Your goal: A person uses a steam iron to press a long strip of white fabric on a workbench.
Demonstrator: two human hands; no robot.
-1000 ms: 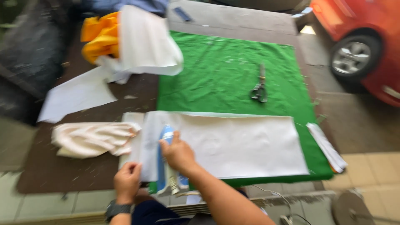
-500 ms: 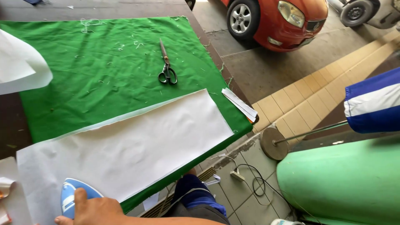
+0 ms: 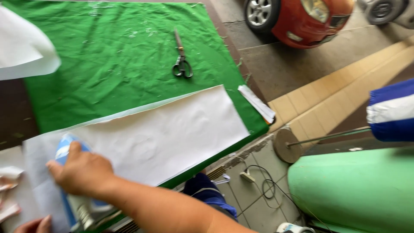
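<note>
The right hand is curled over the handle of one blue and white clothes iron, gripping it with fingers wrapped down around the top, and the iron rests on the near left end of one long white sheet of fabric lying across the front of the desk. The left hand shows only as a few fingertips at the bottom left corner, lying on the white fabric just beside the iron; whether it is spread or closed cannot be told. Under the white sheet lies one large green cloth that covers most of the desk, dotted with thread scraps. One pair of scissors lies shut on the green cloth, well apart from the iron. One narrow folded white strip sits at the right edge of the green cloth. One more white piece curls over the upper left. Off the desk, on the tiled floor, one power cord with a plug block lies coiled, near one round metal stand base. One red car stands beyond, and one pale green curved body fills the lower right.
</note>
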